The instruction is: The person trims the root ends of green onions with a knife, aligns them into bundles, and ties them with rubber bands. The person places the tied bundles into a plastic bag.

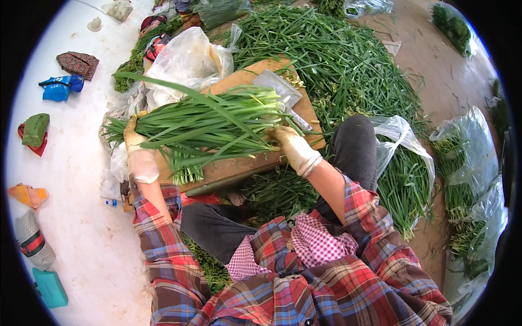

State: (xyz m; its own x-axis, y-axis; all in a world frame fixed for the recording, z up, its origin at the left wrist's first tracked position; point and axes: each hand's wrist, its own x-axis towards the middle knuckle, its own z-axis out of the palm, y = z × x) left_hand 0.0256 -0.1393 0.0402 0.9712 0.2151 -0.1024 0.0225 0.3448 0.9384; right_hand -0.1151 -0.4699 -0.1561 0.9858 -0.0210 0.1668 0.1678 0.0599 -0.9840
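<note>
A bundle of long flat green leaves, like garlic chives (204, 118), lies crosswise over a wooden board (232, 169), its pale cut ends to the right. My left hand (136, 132), in a pale glove, grips the leafy end. At the stem end my right hand (289, 144), gloved too, has its fingers curled against the lower stems; the fingertips are partly hidden, and whether they close on the stems is unclear. Beyond the stems rests a cleaver (281, 91) with a wrapped handle. A smaller bunch of stems (187, 169) sits beneath the bundle, at the board's near edge.
Loose green leaves (326, 53) form a large heap behind the board. A clear plastic bag (191, 57) stands at its back left. At right are a bag of greens (403, 175) and more bagged bunches (465, 163). Several cloth or plastic packets, one blue (57, 87), lie on the white floor.
</note>
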